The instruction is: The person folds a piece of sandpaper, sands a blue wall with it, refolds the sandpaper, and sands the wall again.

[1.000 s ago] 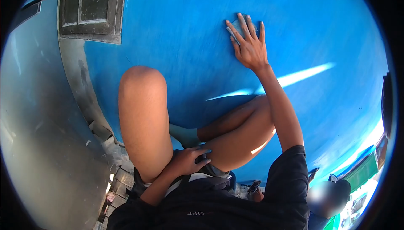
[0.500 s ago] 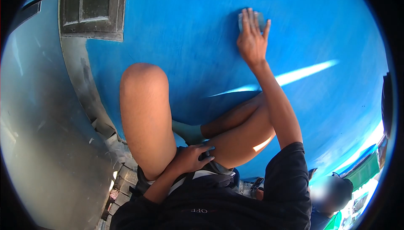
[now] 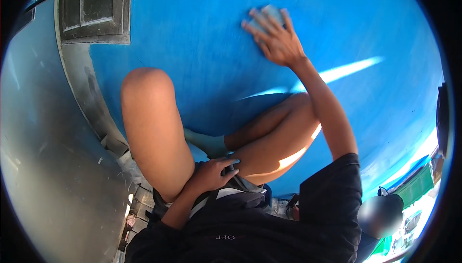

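Against the blue wall (image 3: 207, 37), my right hand (image 3: 276, 39) lies flat with its fingers spread. Under the fingers it presses a thin greyish sheet (image 3: 273, 12), mostly covered by the hand and slightly blurred. My left hand (image 3: 215, 174) rests in my lap beside the inner side of my bent leg, its thumb and forefinger apart and their tips bluish. Only dark cloth seems to lie between those fingers.
A dark framed window (image 3: 96, 5) is at the upper left, with a grey metallic panel (image 3: 53, 152) below. Broken paving (image 3: 139, 205) lies by my legs. At the lower right sits another person (image 3: 382, 215) in a dark cap, near a green sheet (image 3: 416, 188).
My right hand first moved up and right with the sheet, then back left, its fingers now tilted to the left. My left hand has stayed in my lap. The view has shifted slightly.
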A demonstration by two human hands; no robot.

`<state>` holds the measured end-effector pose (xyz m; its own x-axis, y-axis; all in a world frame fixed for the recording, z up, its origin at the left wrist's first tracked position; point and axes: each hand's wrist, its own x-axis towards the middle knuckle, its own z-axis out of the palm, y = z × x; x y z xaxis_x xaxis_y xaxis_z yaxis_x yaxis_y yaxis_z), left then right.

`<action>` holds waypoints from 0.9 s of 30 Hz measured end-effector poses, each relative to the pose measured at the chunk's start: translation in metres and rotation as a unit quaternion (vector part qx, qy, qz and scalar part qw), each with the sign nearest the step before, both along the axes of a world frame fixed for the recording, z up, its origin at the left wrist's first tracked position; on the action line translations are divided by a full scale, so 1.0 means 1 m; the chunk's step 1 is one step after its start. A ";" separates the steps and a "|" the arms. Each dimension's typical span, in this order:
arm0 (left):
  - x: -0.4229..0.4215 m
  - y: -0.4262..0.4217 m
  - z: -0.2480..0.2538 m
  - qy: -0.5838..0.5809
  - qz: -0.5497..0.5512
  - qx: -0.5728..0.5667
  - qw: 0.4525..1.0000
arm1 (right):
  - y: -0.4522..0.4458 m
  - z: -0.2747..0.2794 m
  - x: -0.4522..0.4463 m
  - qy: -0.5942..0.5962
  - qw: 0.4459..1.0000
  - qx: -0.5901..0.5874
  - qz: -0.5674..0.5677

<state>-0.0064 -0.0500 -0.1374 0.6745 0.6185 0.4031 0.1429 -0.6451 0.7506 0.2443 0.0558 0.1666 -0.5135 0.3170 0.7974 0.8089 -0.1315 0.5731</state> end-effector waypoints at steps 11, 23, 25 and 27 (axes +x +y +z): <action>0.001 0.009 -0.006 -0.058 -0.006 0.056 0.997 | -0.042 0.034 0.071 0.008 0.998 0.051 -0.032; -0.002 0.013 -0.012 0.015 0.062 -0.011 0.998 | -0.079 -0.041 0.130 0.087 0.982 0.158 -0.061; -0.003 0.010 -0.014 0.040 0.080 -0.016 0.996 | -0.100 -0.056 0.136 0.019 0.999 0.035 -0.038; -0.004 0.013 -0.006 0.085 0.108 -0.037 0.990 | -0.102 -0.046 0.175 0.176 0.969 0.164 -0.052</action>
<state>-0.0101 -0.0374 -0.1436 0.5771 0.7798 0.2426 0.4000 -0.5289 0.7485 0.4194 -0.0458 0.1209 -0.1697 0.0520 0.9841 0.9193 -0.3515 0.1771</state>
